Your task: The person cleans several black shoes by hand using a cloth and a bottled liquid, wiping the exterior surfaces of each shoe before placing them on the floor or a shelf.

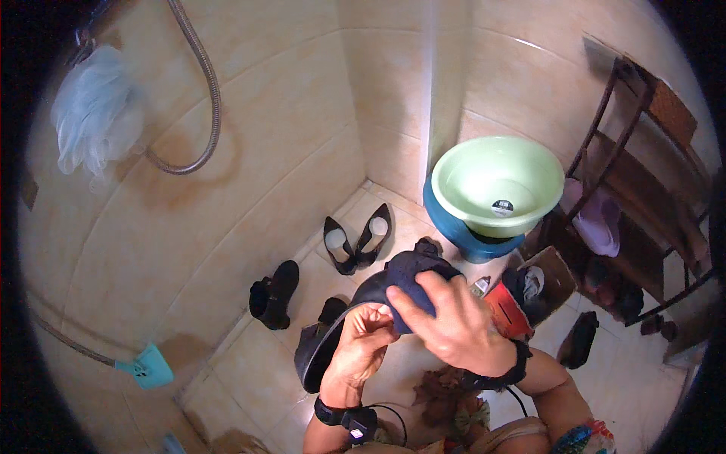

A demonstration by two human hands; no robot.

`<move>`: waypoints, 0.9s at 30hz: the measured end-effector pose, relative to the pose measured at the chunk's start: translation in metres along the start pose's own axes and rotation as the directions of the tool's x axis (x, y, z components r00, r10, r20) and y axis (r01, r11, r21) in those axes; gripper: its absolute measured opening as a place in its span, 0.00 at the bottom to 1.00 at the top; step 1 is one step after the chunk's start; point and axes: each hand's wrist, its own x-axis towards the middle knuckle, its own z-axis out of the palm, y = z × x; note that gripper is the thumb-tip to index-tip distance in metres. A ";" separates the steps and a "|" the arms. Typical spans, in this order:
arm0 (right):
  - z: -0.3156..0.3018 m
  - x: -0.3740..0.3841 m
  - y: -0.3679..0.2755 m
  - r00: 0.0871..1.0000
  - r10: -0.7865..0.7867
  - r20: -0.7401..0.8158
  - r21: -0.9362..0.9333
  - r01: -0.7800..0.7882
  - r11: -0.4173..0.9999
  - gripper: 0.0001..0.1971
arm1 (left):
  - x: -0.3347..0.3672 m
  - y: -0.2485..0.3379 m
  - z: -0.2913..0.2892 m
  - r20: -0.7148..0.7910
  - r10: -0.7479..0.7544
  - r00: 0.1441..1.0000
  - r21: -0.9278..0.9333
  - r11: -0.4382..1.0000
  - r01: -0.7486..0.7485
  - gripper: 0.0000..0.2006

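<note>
In front of me my left hand (363, 344) grips a black shoe (368, 293), thumb and fingers closed at its edge. My right hand (461, 325) presses a dark blue cloth (412, 276) against the shoe's upper, its fingers bent over the cloth. Part of the shoe is hidden behind both hands and the cloth. Beyond it on the tiled floor stand a pair of black pointed flats (373, 236) with pale insoles. To the left is a black ankle boot (276, 293), and another dark boot (308, 337) is partly covered by the held shoe.
A pale green basin (484, 174) rests on a blue one (461, 238) by the corner. Right of my hands are a red box (508, 312) with dark items, a small bottle (481, 286), a black shoe (579, 340) and a rack (616, 144). A hose (208, 76) hangs left.
</note>
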 end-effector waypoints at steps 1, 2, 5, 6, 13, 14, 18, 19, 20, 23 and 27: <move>-0.002 -0.001 -0.004 0.996 -0.074 0.047 -0.164 0.080 0.983 0.21 | 0.001 0.001 0.001 0.003 -0.008 1.000 0.002 1.000 0.008 0.14; 0.001 -0.005 -0.005 0.997 -0.059 0.045 -0.122 0.064 0.990 0.20 | 0.002 0.002 0.001 -0.058 0.011 0.998 -0.035 0.999 -0.013 0.13; 0.000 -0.018 -0.001 0.993 0.004 0.120 0.006 -0.004 1.000 0.19 | 0.003 0.003 0.002 -0.140 0.075 0.987 -0.071 0.994 -0.086 0.12; 0.003 -0.020 0.000 0.994 0.053 0.091 0.045 -0.057 0.997 0.19 | 0.003 0.003 -0.001 -0.132 0.077 0.988 -0.067 0.994 -0.086 0.12; 0.005 -0.010 -0.001 0.995 -0.082 0.060 -0.106 0.088 0.990 0.21 | 0.004 0.002 0.010 -0.159 0.006 0.987 -0.042 0.999 -0.013 0.13; 0.008 -0.015 0.007 0.999 -0.016 0.036 -0.088 0.019 0.996 0.22 | 0.001 -0.001 0.000 -0.149 -0.007 0.989 -0.086 0.996 -0.006 0.17; -0.001 -0.012 0.013 0.978 0.208 0.024 0.035 -0.209 0.977 0.21 | -0.002 -0.001 -0.006 -0.149 0.038 0.988 -0.046 0.998 -0.046 0.16; -0.004 -0.009 0.006 0.994 0.106 -0.010 0.003 -0.106 0.994 0.19 | -0.002 -0.002 -0.004 -0.149 0.037 0.988 -0.048 0.998 -0.044 0.16; -0.005 -0.006 -0.004 0.999 0.031 0.028 0.001 -0.031 1.000 0.18 | -0.001 -0.001 -0.001 -0.150 0.015 0.989 -0.037 0.999 -0.021 0.15; -0.002 -0.001 0.004 0.997 -0.040 0.061 0.011 0.039 0.999 0.16 | -0.003 0.002 0.017 -0.211 0.033 0.977 -0.006 0.999 -0.035 0.14; -0.004 0.000 0.006 0.995 0.059 0.079 -0.029 -0.057 0.998 0.14 | -0.003 -0.001 0.008 -0.107 0.058 0.993 -0.022 0.998 -0.061 0.13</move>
